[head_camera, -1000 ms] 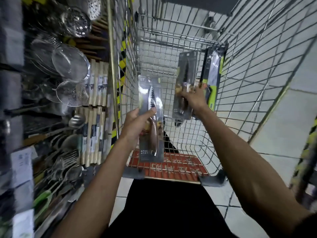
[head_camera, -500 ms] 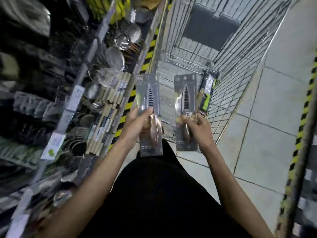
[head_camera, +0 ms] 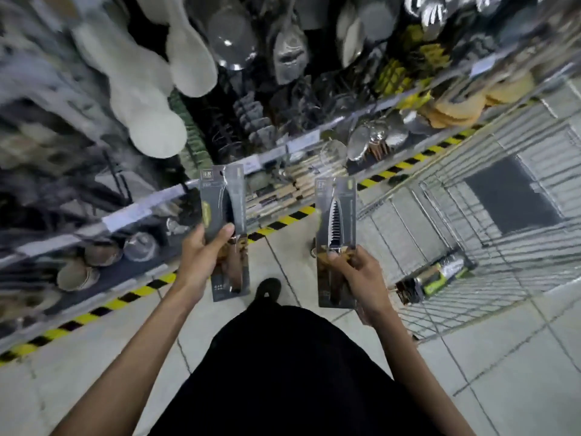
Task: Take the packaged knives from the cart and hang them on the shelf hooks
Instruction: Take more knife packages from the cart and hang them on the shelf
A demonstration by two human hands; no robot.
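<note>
While both packs were over the cart [head_camera: 503, 297] one sec ago, the view is now turned to the shelf [head_camera: 135, 215], w/ the cart at the right side. So both knives are out of it & I think the hanging step can begin; no free hook is clear in the blur.

The left hand [head_camera: 201, 256] grips the left knife pack [head_camera: 224, 215] at its lower half, thumb across the front. The right hand [head_camera: 355, 272] pinches the right knife pack [head_camera: 335, 215] at the handle part, fingers curled on it. Both packs are upright, apart from each other. One green pack [head_camera: 440, 275] stays in the cart.
</note>
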